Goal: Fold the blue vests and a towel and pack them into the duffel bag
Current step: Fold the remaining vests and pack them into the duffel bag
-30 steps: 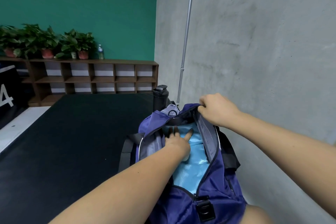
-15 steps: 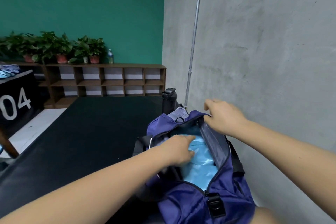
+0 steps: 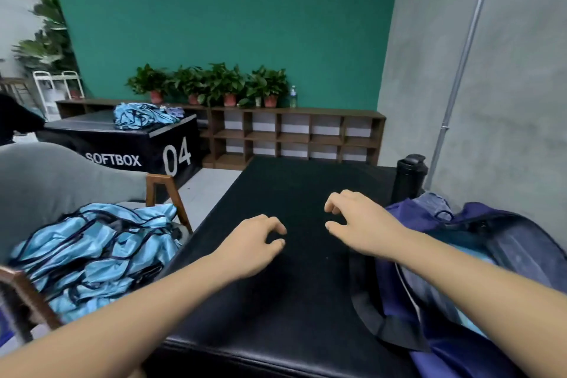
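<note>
While both of your arms reached out over the black padded table (image 3: 291,301), neither hand had anything in it. Your left hand (image 3: 251,242) hung palm-down near the middle of the frame, its fingers loosely curled with the thumb tucked close under them. Your right hand (image 3: 359,224) sat just to the right of it and a little higher, with its fingers bent in the same slack way and slightly spread. The two hands were near each other but not touching. I could not tell whether the fingertips touched the table or floated just above it.

The duffel bag (image 3: 454,356), dark purple with black straps, lay on the table at the lower right of the frame, under and beyond your right forearm, and its top stood open. A black bottle (image 3: 409,178) stood just behind it, against the grey wall.

The blue vests (image 3: 92,255) were heaped loose and unfolded on a wooden chair (image 3: 167,193) at the lower left, off the table's edge and well apart from the bag. A second heap of vests (image 3: 141,116) lay on the black box (image 3: 122,147) marked SOFTBOX 04 at the middle left. You could not pick out a towel from either pile.

Along the green wall at the upper centre ran a low wooden shelf (image 3: 291,135) carrying potted plants (image 3: 224,83) and a small water bottle (image 3: 293,97).
</note>
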The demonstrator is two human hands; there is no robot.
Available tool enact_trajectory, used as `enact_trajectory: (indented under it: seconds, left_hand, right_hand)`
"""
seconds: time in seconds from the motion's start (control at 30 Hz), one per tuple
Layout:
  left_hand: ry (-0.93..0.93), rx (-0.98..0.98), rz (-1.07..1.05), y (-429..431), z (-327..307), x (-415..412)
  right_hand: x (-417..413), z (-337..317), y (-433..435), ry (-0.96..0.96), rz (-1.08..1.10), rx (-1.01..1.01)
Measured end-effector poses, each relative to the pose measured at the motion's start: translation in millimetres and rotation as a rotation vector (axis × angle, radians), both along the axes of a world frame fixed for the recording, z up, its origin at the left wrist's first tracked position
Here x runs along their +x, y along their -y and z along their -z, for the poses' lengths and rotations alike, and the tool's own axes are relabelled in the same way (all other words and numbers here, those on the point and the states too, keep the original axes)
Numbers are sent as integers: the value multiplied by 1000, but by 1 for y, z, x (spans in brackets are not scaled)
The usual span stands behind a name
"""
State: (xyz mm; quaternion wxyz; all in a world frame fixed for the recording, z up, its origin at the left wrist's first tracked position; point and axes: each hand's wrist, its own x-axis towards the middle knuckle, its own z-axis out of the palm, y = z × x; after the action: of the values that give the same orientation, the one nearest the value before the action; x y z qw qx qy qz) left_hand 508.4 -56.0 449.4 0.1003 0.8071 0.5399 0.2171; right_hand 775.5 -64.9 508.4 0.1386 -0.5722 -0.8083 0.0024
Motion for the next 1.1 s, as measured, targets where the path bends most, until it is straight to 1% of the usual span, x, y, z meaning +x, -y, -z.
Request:
enact_trajectory:
  seconds: [0.2, 0.33, 0.5, 0.67, 0.8, 0.97, 1.1]
  left_hand:
    - [13, -38, -208, -3, 27, -105]
    - [85, -54, -354, -8, 45, -172]
    - [24, -67, -545, -31, 57, -260]
    - [4, -56, -720, -54, 59, -339]
    - [-59, -156, -812, -76, 69, -391]
    - [-92, -187, -835, -83, 70, -406]
    - [-63, -230, -859, -95, 82, -418]
  right_hand:
    - [-92, 43, -20, -31, -126, -120]
    - [-136, 78, -26, -46, -166, -213]
    - [-167, 121, -29, -59, -186, -275]
    - [-183, 151, -37, -77, -170, -208]
    - [-192, 156, -39, -25, -165, -153]
    - [-192, 157, -34, -3, -150, -112]
    - [-190, 160, -35, 1, -133, -113]
